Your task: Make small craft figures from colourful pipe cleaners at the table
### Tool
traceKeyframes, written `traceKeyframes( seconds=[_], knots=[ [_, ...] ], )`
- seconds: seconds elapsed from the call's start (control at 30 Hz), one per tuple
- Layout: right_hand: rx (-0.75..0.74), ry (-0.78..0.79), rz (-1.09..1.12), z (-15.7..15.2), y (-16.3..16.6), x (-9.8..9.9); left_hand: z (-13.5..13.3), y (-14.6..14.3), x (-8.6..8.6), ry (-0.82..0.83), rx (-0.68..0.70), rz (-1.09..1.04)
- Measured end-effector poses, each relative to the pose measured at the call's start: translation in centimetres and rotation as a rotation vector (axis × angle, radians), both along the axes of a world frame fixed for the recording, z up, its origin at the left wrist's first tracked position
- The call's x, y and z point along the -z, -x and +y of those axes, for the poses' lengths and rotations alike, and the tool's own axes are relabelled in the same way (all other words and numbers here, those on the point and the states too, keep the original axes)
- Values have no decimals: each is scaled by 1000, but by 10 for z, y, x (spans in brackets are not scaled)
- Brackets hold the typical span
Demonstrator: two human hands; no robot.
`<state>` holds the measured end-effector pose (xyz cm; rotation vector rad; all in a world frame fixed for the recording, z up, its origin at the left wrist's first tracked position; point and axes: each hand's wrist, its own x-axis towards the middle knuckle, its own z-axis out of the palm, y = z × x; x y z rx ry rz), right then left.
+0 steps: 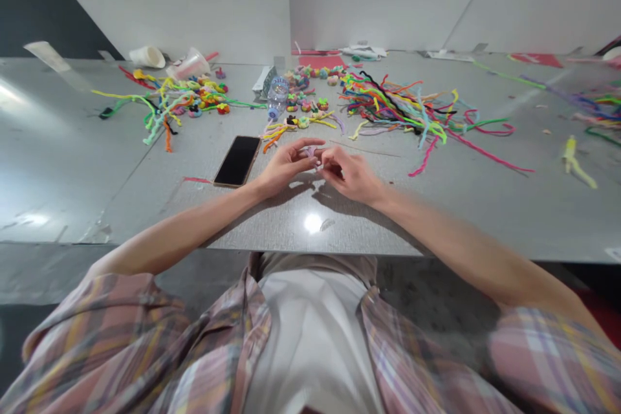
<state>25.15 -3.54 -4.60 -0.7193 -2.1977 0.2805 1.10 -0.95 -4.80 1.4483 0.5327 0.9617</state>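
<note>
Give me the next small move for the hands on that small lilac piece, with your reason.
I'd steady the lilac piece with the left hand and gently adjust it with the right hand: both hands meet at it, and its finer shape is too small to judge.

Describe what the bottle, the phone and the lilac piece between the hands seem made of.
Bottle: likely clear, glossy plastic, see-through with highlights.
Phone: probably glass-fronted, being smooth, flat and black.
Lilac piece: perhaps matte, fuzzy yarn or chenille, judging by its soft look, but small and partly covered.
</note>
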Motion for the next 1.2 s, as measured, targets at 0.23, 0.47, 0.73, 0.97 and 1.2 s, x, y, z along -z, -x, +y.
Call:
traceKeyframes(
  seconds=[0.23,0.47,0.73,0.97,1.2],
  knots=[
    [70,8,-43,9,-7,2,-5,1,-4,44,49,76],
    [41,-50,-65,16,-10,4,-6,3,-4,16,46,126],
    [61,-44,-66,12,-8,3,-5,1,-1,60,78,105],
    [127,-98,-97,6,-8,0,-4,1,-1,122,89,74],
    [113,-90,-102,7,-8,0,-2,1,1,108,91,78]
  ],
)
